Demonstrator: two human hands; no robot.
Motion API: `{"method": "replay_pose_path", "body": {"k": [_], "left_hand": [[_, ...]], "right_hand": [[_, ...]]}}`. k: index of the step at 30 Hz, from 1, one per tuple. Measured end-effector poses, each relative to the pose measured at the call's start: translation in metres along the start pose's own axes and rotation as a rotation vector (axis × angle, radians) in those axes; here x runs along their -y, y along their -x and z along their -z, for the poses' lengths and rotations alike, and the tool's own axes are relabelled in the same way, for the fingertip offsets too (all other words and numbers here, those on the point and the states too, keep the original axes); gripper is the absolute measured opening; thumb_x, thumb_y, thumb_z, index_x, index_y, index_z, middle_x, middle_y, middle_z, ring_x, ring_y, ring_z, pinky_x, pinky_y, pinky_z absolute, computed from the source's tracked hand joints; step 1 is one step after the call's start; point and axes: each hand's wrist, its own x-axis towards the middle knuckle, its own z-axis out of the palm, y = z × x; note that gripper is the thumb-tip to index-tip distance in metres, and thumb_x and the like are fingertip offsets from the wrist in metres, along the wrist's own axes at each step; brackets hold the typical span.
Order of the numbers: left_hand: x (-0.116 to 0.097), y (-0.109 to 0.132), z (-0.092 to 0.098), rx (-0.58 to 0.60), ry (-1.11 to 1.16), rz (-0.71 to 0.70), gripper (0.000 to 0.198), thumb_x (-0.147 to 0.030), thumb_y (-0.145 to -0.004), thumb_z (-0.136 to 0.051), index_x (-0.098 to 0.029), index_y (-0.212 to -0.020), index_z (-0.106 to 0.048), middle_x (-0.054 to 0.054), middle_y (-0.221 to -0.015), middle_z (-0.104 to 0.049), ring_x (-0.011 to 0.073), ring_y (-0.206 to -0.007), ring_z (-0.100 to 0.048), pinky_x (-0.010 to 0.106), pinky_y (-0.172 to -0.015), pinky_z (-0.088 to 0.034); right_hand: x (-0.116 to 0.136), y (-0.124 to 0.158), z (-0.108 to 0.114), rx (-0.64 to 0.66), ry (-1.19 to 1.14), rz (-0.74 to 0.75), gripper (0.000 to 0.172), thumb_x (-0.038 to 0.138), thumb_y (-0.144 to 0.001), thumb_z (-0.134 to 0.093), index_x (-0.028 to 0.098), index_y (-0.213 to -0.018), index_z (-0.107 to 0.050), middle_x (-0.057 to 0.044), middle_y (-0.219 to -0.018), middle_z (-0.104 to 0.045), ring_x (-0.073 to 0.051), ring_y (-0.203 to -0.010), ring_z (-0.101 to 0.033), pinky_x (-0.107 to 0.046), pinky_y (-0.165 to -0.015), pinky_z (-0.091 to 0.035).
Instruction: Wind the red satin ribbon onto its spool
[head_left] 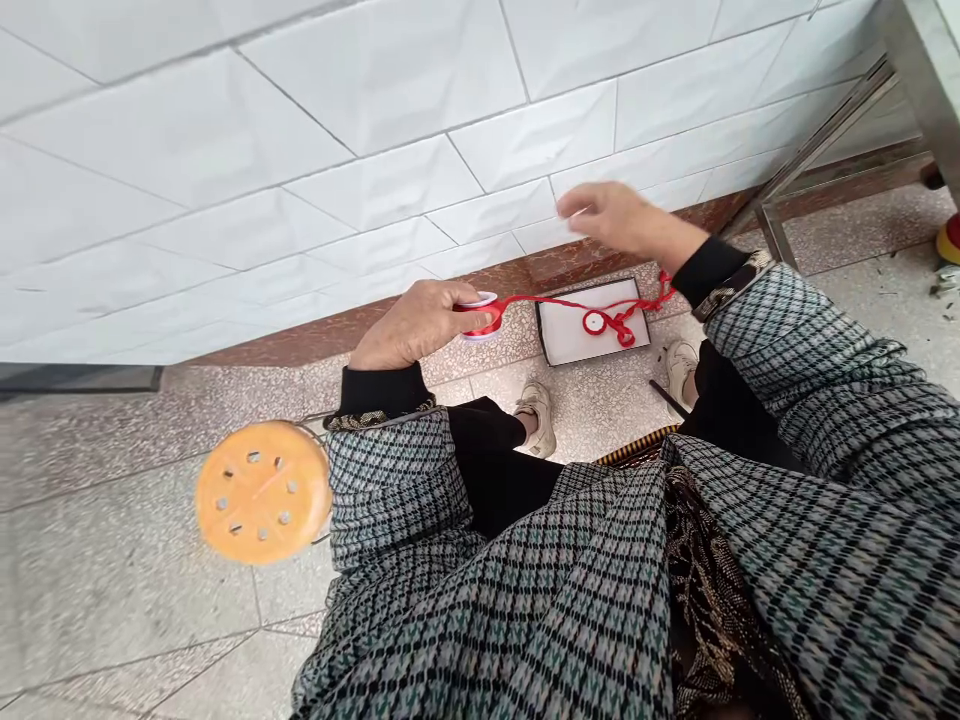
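My left hand (416,325) is closed around a spool of red ribbon (484,316) with pale rims, pinched between thumb and fingers. From that spool a strand of red ribbon (551,300) runs right, over a shallow dark-edged box (570,345) with a white inside, down on the floor. A second, smaller spool of red ribbon (595,322) shows over the box, with loose loops beside it. The ribbon continues to a bunched end close to my right sleeve. Raised before the tiled wall, my right hand (619,215) has loosely bent, slightly blurred fingers and no visible object in them.
A round orange stool (262,490) stands at my left on the speckled floor. White wall tiles (397,200) rise directly ahead above a brown skirting. At the right is a metal frame leg (776,235), with a red and yellow object (951,240) at the far edge.
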Motion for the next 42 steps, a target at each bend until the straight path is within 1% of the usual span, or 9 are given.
{"method": "replay_pose_path", "body": {"k": [3, 9, 15, 21, 26, 30, 34, 39, 42], "left_hand": [[0.001, -0.013, 0.009, 0.312, -0.034, 0.063, 0.022, -0.044, -0.071, -0.084, -0.024, -0.065, -0.077, 0.004, -0.061, -0.066, 0.0225, -0.065, -0.063, 0.047, -0.081, -0.057], [-0.006, -0.018, 0.018, 0.234, -0.132, 0.125, 0.033, -0.054, -0.078, -0.078, -0.022, -0.072, -0.078, 0.003, -0.061, -0.065, 0.0194, -0.063, -0.058, 0.039, -0.07, -0.05], [-0.034, -0.012, 0.019, 0.241, -0.157, 0.251, 0.021, -0.041, -0.079, -0.077, -0.02, -0.073, -0.078, 0.003, -0.066, -0.066, 0.018, -0.069, -0.059, 0.033, -0.069, -0.044], [-0.036, -0.021, 0.01, 0.241, -0.114, 0.225, 0.018, -0.034, -0.076, -0.076, -0.02, -0.066, -0.074, 0.002, -0.058, -0.059, 0.0186, -0.066, -0.056, 0.033, -0.065, -0.04], [-0.034, -0.033, -0.005, 0.294, -0.089, 0.228, 0.021, -0.03, -0.076, -0.074, -0.019, -0.059, -0.068, 0.001, -0.054, -0.05, 0.0149, -0.058, -0.049, 0.033, -0.061, -0.035], [-0.04, -0.039, -0.016, 0.32, -0.054, 0.21, 0.026, -0.03, -0.074, -0.076, -0.017, -0.056, -0.064, -0.002, -0.052, -0.046, 0.01, -0.054, -0.042, 0.029, -0.056, -0.031], [-0.042, -0.041, -0.02, 0.325, 0.011, 0.185, 0.025, -0.034, -0.075, -0.077, -0.016, -0.059, -0.068, -0.002, -0.054, -0.05, 0.0098, -0.056, -0.046, 0.026, -0.056, -0.035], [-0.037, -0.043, -0.019, 0.365, 0.07, 0.138, 0.025, -0.038, -0.076, -0.077, -0.018, -0.063, -0.072, -0.001, -0.055, -0.052, 0.0107, -0.055, -0.045, 0.028, -0.055, -0.033], [-0.034, -0.042, -0.018, 0.355, 0.09, 0.151, 0.025, -0.039, -0.077, -0.077, -0.018, -0.065, -0.072, 0.0, -0.055, -0.053, 0.0107, -0.054, -0.043, 0.028, -0.055, -0.032]], "right_hand": [[0.022, 0.013, -0.05, 0.237, -0.32, 0.104, 0.028, 0.002, -0.087, -0.072, 0.017, -0.108, -0.064, -0.006, -0.118, -0.072, -0.017, -0.113, -0.065, -0.028, -0.101, -0.053], [0.018, 0.016, -0.09, 0.374, -0.43, 0.113, 0.028, 0.005, -0.086, -0.073, 0.02, -0.094, -0.051, 0.003, -0.089, -0.059, -0.01, -0.08, -0.053, -0.022, -0.073, -0.046], [0.01, 0.001, -0.08, 0.273, -0.363, 0.287, 0.018, 0.005, -0.087, -0.066, 0.016, -0.08, -0.055, 0.004, -0.071, -0.052, -0.01, -0.073, -0.044, -0.026, -0.068, -0.036], [0.011, 0.008, -0.054, 0.32, -0.249, 0.187, 0.022, 0.009, -0.098, -0.06, 0.016, -0.079, -0.055, 0.005, -0.064, -0.045, -0.009, -0.065, -0.038, -0.024, -0.06, -0.029], [0.01, 0.015, -0.046, 0.409, -0.484, 0.056, 0.036, 0.03, -0.109, -0.059, 0.02, -0.077, -0.045, 0.008, -0.059, -0.036, -0.007, -0.052, -0.025, -0.022, -0.047, -0.019], [0.005, 0.016, -0.043, 0.503, -0.695, 0.031, 0.048, 0.048, -0.101, -0.072, 0.021, -0.074, -0.043, 0.01, -0.057, -0.035, -0.004, -0.048, -0.019, -0.019, -0.041, -0.014], [0.002, 0.016, -0.032, 0.557, -0.792, 0.021, 0.051, 0.045, -0.095, -0.081, 0.02, -0.07, -0.043, 0.011, -0.054, -0.035, -0.002, -0.046, -0.021, -0.016, -0.04, -0.018], [-0.001, 0.015, -0.026, 0.425, -0.864, -0.011, 0.043, 0.032, -0.095, -0.081, 0.019, -0.07, -0.049, 0.007, -0.058, -0.045, -0.003, -0.05, -0.039, -0.014, -0.046, -0.034], [-0.003, 0.013, -0.027, 0.41, -0.908, -0.014, 0.041, 0.03, -0.097, -0.079, 0.018, -0.072, -0.049, 0.009, -0.058, -0.043, -0.002, -0.047, -0.031, -0.014, -0.043, -0.027]]}}
